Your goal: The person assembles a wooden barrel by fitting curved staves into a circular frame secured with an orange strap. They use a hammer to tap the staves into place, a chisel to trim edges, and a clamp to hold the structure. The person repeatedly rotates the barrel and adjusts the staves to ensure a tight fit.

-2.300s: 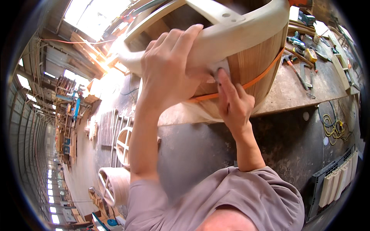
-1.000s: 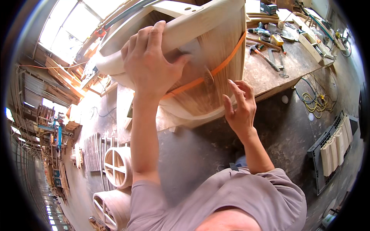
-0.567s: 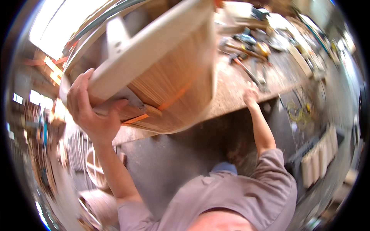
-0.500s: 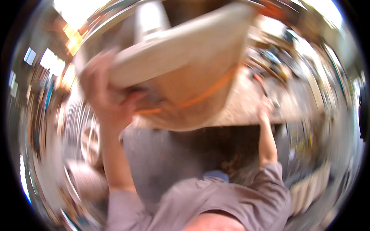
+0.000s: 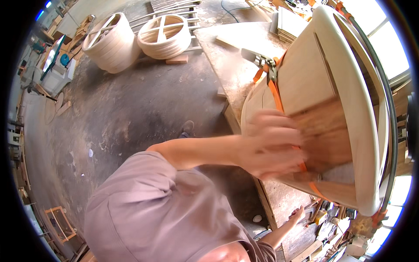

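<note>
The large round wooden tub of pale staves [image 5: 331, 87] lies tilted on the dusty wooden counter [image 5: 238, 65], filling the view from one to four o'clock, its thick smooth rim [image 5: 353, 100] curving along the outer side. An orange ratchet strap [image 5: 274, 89] runs around the staves, its metal buckle [image 5: 262, 61] at about one o'clock. The left hand [image 5: 273, 150], blurred, is pressed flat against the staves and the strap near three o'clock; its fingers [image 5: 279, 120] look spread, but whether they have hold of anything cannot be told. The right hand [image 5: 299, 214], small at five o'clock, rests on the counter edge, fingers loosely extended and holding nothing. Two round slatted wooden drums [image 5: 139, 37] stand on the dark floor [image 5: 131, 113] at eleven o'clock.
</note>
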### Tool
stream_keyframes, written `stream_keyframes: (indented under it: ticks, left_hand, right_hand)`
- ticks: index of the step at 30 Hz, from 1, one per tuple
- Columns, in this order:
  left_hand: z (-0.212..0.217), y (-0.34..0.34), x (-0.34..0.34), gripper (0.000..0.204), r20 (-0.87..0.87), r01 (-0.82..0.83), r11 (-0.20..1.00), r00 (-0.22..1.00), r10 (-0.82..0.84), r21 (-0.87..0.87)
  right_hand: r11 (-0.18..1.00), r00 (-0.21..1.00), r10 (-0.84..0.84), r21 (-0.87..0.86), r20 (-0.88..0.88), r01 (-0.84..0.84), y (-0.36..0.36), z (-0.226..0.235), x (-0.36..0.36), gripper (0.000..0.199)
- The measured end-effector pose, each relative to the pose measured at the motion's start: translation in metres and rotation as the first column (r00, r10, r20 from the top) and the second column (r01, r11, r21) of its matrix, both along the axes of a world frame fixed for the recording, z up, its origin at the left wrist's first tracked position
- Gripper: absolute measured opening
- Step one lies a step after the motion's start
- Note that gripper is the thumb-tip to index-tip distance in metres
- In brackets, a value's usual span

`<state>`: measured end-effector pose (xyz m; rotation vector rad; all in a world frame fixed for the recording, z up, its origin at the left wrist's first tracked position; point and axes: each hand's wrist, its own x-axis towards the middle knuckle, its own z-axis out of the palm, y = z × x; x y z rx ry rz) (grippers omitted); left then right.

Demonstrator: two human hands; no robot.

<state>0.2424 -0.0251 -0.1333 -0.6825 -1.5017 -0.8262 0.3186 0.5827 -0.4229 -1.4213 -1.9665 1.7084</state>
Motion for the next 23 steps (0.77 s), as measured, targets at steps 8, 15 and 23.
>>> stream_keyframes:
  ticks: [8,15,23]
  left_hand:
    - [-0.208,-0.266,-0.217,0.051,0.669,-0.226,0.859,0.548,0.501,-0.459]
    - [-0.325,-0.356,-0.389,0.107,0.669,0.21,0.636,0.213,0.712,-0.743]
    - [-0.268,-0.362,-0.452,0.099,0.672,0.321,0.641,-0.019,0.74,-0.697]
  right_hand:
    - [0.863,0.827,-0.484,-0.002,-0.287,0.505,-0.229,0.033,0.111,0.037]
    - [0.751,0.729,-0.638,0.01,-0.247,0.661,-0.449,0.06,0.158,0.033]
    - [0.77,0.749,-0.588,0.072,-0.305,0.634,-0.552,0.103,0.151,0.03]
